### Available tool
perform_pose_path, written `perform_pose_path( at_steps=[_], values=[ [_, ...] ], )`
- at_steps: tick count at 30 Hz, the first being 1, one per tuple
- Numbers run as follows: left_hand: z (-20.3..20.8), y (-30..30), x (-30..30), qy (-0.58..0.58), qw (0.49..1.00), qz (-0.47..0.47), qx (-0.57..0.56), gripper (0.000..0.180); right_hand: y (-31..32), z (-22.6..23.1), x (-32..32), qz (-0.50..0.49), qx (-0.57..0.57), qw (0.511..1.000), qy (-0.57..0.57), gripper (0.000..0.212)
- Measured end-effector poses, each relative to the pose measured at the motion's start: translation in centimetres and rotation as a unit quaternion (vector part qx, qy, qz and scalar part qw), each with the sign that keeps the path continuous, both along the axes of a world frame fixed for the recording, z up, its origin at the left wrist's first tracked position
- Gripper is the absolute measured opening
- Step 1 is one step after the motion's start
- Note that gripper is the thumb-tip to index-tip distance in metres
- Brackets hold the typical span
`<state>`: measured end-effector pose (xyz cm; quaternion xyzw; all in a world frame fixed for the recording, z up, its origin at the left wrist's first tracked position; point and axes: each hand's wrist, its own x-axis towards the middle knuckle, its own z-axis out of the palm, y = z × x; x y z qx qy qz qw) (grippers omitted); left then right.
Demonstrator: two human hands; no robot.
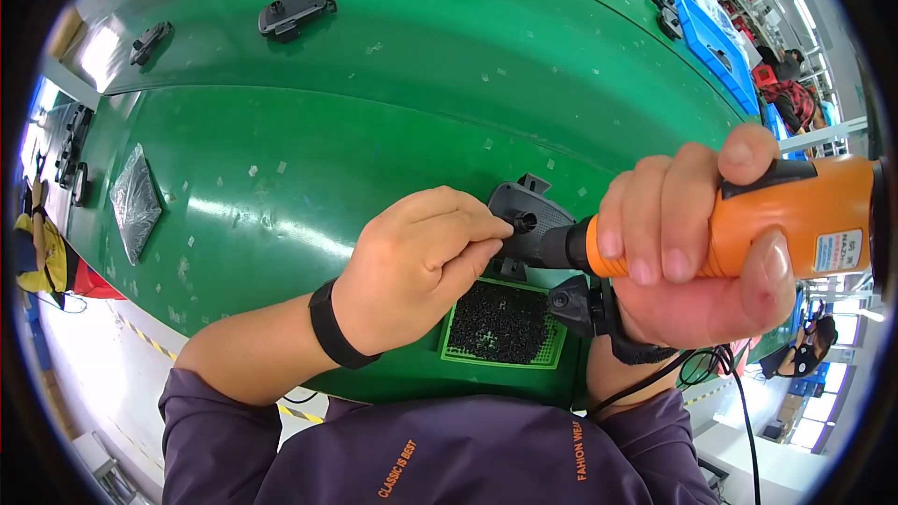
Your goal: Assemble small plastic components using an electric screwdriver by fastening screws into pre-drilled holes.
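Observation:
My right hand (673,210) is wrapped round an orange electric screwdriver (823,206) with a black nose. The nose points left and hides part of a dark grey plastic housing (513,198) that lies on the table in front of me. At the left side of the housing, my left hand (402,262) has its thumb and forefinger pinched together beside a small black post (526,223). What sits between those fingertips, if anything, is too small to make out. Just nearer to me, many tiny black pieces, seemingly screws (500,323), fill a green tray (559,348).
Similar dark housings lie on the green table (309,150): one at the far side (297,15), a smaller one at far left (150,42). A clear plastic bag (137,206) is at left. Blue bins (716,47) stand far right. A black cable (748,411) hangs at right.

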<state>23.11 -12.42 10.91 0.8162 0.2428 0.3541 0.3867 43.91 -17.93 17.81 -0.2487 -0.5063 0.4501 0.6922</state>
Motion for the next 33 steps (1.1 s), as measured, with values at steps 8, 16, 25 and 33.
perform_pose_path(
  at_steps=[8, 16, 25, 33],
  values=[
    [0.1, 0.2, -0.2, -0.027, 0.993, -0.058, 0.096, 0.022, -0.4, 0.5, -1.0, 0.001, -0.018, 1.000, -0.018, 0.046],
    [-0.1, 0.3, -0.2, -0.016, 0.995, -0.072, 0.069, 0.020, -0.6, 0.5, -0.7, 0.016, -0.009, 0.999, -0.026, 0.046],
    [0.9, -0.4, -0.3, 0.001, 0.994, -0.074, -0.079, 0.016, -0.6, 0.6, 0.1, 0.065, 0.054, 0.995, -0.051, 0.045],
    [1.0, -0.3, -0.3, 0.013, 0.987, -0.076, -0.144, 0.014, -0.8, 1.0, 0.5, 0.072, 0.058, 0.994, -0.060, 0.045]
  ],
)
